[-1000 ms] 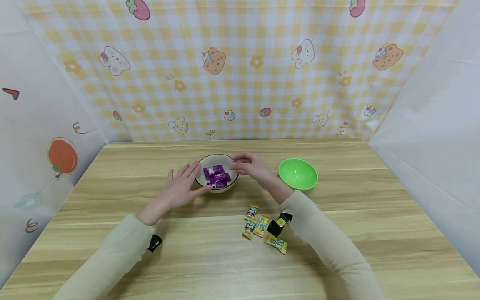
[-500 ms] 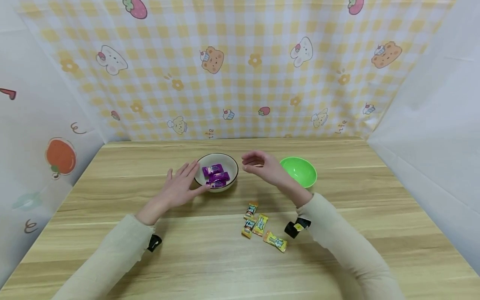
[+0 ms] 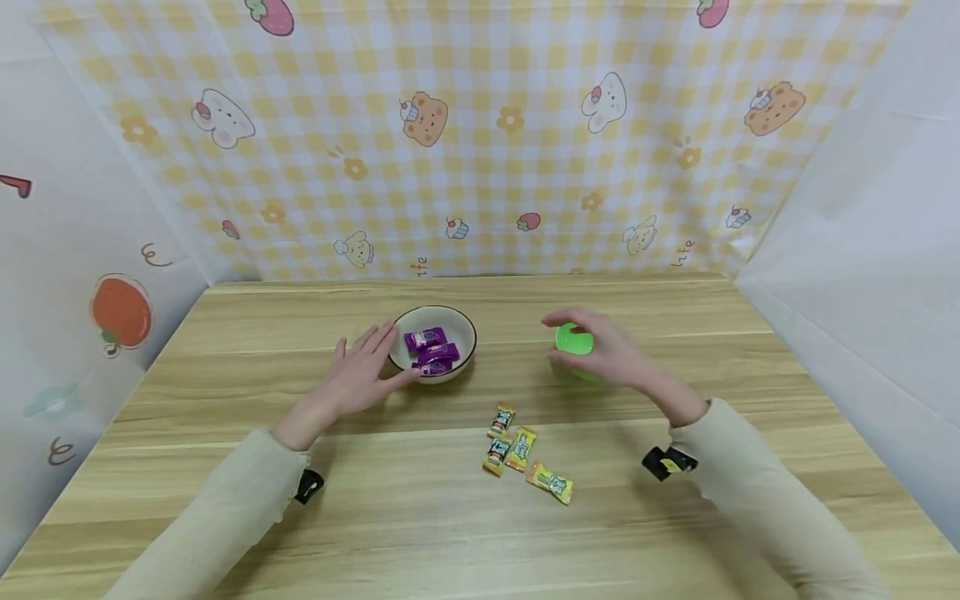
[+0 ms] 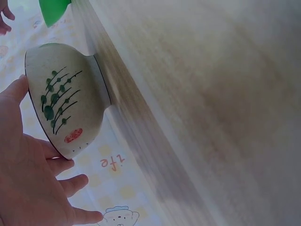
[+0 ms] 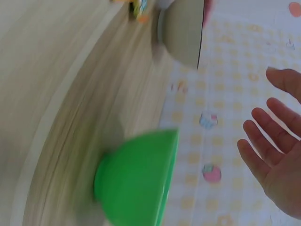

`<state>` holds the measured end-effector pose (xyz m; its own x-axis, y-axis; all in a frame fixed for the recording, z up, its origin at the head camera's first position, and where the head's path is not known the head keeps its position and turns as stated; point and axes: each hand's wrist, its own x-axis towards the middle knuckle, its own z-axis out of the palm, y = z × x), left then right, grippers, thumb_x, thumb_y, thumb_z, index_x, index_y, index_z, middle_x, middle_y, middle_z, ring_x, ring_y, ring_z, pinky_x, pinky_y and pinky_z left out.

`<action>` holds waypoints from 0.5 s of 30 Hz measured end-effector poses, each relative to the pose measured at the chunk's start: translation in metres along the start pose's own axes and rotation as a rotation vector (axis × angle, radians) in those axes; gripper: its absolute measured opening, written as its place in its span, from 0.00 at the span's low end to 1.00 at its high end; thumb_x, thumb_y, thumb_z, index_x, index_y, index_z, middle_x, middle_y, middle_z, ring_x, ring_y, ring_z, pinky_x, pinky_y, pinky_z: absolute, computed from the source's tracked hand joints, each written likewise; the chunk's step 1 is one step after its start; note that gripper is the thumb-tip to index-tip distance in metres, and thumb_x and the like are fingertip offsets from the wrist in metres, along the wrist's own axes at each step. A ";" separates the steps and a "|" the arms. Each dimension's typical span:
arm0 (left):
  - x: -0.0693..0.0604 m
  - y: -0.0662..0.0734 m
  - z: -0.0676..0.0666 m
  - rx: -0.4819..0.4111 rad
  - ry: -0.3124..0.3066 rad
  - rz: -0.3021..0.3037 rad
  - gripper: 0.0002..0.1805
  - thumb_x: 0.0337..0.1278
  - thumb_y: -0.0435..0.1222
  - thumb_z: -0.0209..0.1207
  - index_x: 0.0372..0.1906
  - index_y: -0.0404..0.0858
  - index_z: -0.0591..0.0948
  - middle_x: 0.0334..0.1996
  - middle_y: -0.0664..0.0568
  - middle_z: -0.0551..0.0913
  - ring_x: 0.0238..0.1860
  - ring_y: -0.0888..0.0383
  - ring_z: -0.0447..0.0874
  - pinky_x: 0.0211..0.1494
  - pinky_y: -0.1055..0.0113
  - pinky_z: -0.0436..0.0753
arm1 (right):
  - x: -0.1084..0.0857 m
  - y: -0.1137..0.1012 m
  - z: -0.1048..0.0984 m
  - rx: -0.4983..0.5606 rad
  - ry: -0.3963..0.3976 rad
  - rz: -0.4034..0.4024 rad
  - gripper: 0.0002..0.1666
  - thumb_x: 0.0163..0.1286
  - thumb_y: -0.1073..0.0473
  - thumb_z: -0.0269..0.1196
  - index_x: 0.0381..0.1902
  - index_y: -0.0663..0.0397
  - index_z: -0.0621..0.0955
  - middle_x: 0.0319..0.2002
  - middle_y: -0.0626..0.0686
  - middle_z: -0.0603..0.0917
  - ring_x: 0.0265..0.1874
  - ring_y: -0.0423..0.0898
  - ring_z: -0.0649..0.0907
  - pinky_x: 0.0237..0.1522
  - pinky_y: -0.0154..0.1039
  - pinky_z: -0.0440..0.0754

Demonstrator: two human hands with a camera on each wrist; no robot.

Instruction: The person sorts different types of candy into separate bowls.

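A white bowl with a dark rim [image 3: 461, 329] holds several purple-wrapped candies [image 3: 437, 353]. My left hand [image 3: 358, 379] is spread along its left side, with thumb and fingertips at the rim; the left wrist view shows a painted plant on the bowl's outside [image 4: 66, 94]. Over the green bowl [image 3: 573, 340] hovers my right hand [image 3: 611, 350], fingers parted and nothing held, hiding the bowl's right part. The right wrist view shows a gap between that hand [image 5: 277, 146] and the green bowl [image 5: 134, 181].
Several yellow-wrapped candies [image 3: 521, 448] lie loose on the wooden table [image 3: 420, 517], nearer than both bowls. A checked curtain [image 3: 480, 183] hangs behind the table's far edge, with white cloth [image 3: 862, 208] at the sides.
My right hand has moved right from the white bowl's rim to above the green bowl, its fingers parting wider. The left hand stays at the white bowl.
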<state>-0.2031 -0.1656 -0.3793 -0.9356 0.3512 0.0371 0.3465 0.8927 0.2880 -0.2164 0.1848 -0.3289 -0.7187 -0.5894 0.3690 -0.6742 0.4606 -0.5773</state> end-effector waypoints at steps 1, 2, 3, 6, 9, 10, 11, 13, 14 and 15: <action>0.000 0.000 0.000 0.000 -0.002 0.001 0.48 0.52 0.63 0.43 0.67 0.34 0.48 0.67 0.44 0.45 0.65 0.44 0.42 0.58 0.40 0.35 | -0.003 0.003 -0.004 -0.033 -0.001 -0.004 0.24 0.52 0.63 0.67 0.48 0.62 0.75 0.46 0.57 0.77 0.47 0.52 0.74 0.45 0.49 0.72; 0.000 0.000 0.000 -0.001 -0.003 0.001 0.47 0.52 0.63 0.43 0.67 0.34 0.48 0.67 0.44 0.45 0.65 0.44 0.42 0.59 0.40 0.35 | -0.007 0.006 -0.008 -0.059 -0.005 -0.005 0.25 0.52 0.62 0.67 0.49 0.61 0.74 0.47 0.57 0.77 0.47 0.52 0.74 0.44 0.49 0.72; -0.001 0.000 0.000 -0.003 -0.004 0.002 0.47 0.53 0.63 0.43 0.67 0.34 0.48 0.67 0.44 0.44 0.65 0.44 0.41 0.59 0.40 0.35 | -0.010 0.008 -0.011 -0.082 -0.011 -0.003 0.26 0.51 0.61 0.67 0.49 0.60 0.74 0.47 0.57 0.76 0.47 0.52 0.74 0.44 0.49 0.72; -0.002 0.000 0.001 -0.010 -0.006 0.003 0.47 0.54 0.63 0.42 0.67 0.34 0.47 0.67 0.44 0.43 0.66 0.45 0.40 0.59 0.41 0.34 | -0.019 0.018 -0.022 -0.148 -0.033 0.013 0.30 0.50 0.57 0.68 0.51 0.59 0.72 0.49 0.57 0.74 0.48 0.53 0.72 0.44 0.51 0.71; -0.002 -0.001 0.001 -0.016 0.007 0.013 0.47 0.54 0.63 0.41 0.68 0.34 0.46 0.67 0.43 0.42 0.66 0.46 0.38 0.59 0.42 0.34 | -0.027 0.027 -0.030 -0.200 -0.057 0.030 0.35 0.49 0.54 0.69 0.53 0.60 0.71 0.51 0.59 0.72 0.50 0.55 0.70 0.46 0.52 0.69; -0.002 -0.001 0.001 -0.017 0.018 0.019 0.47 0.54 0.63 0.41 0.68 0.34 0.46 0.68 0.43 0.42 0.66 0.46 0.37 0.59 0.42 0.34 | -0.029 0.031 -0.033 -0.219 -0.067 0.035 0.36 0.48 0.53 0.69 0.53 0.61 0.71 0.52 0.60 0.71 0.51 0.55 0.69 0.47 0.53 0.68; -0.002 0.000 0.001 -0.017 0.031 0.027 0.47 0.54 0.62 0.42 0.68 0.34 0.46 0.68 0.43 0.42 0.66 0.47 0.37 0.59 0.42 0.34 | -0.031 0.034 -0.035 -0.235 -0.078 0.040 0.37 0.48 0.52 0.70 0.54 0.61 0.70 0.52 0.60 0.70 0.51 0.56 0.69 0.48 0.54 0.67; -0.001 0.001 0.001 -0.014 0.069 0.048 0.46 0.54 0.62 0.43 0.68 0.35 0.47 0.68 0.44 0.42 0.66 0.48 0.36 0.59 0.42 0.33 | -0.035 0.040 -0.039 -0.261 -0.101 0.054 0.40 0.47 0.50 0.70 0.55 0.63 0.69 0.53 0.62 0.69 0.53 0.58 0.67 0.50 0.55 0.65; -0.001 0.001 0.000 -0.011 0.093 0.061 0.46 0.54 0.61 0.44 0.68 0.36 0.47 0.68 0.44 0.42 0.66 0.48 0.35 0.60 0.43 0.33 | -0.037 0.043 -0.040 -0.273 -0.114 0.062 0.42 0.47 0.50 0.70 0.56 0.63 0.68 0.54 0.63 0.68 0.53 0.58 0.67 0.51 0.56 0.64; -0.001 0.002 0.000 -0.006 0.121 0.078 0.46 0.54 0.60 0.46 0.68 0.36 0.47 0.68 0.44 0.42 0.66 0.48 0.35 0.60 0.44 0.33 | -0.039 0.046 -0.041 -0.282 -0.127 0.072 0.43 0.47 0.49 0.70 0.57 0.64 0.67 0.54 0.63 0.68 0.54 0.59 0.66 0.51 0.57 0.63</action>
<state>-0.2011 -0.1640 -0.3785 -0.9072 0.3827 0.1749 0.4187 0.8622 0.2850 -0.2267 0.2562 -0.3402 -0.7510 -0.6189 0.2302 -0.6559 0.6594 -0.3673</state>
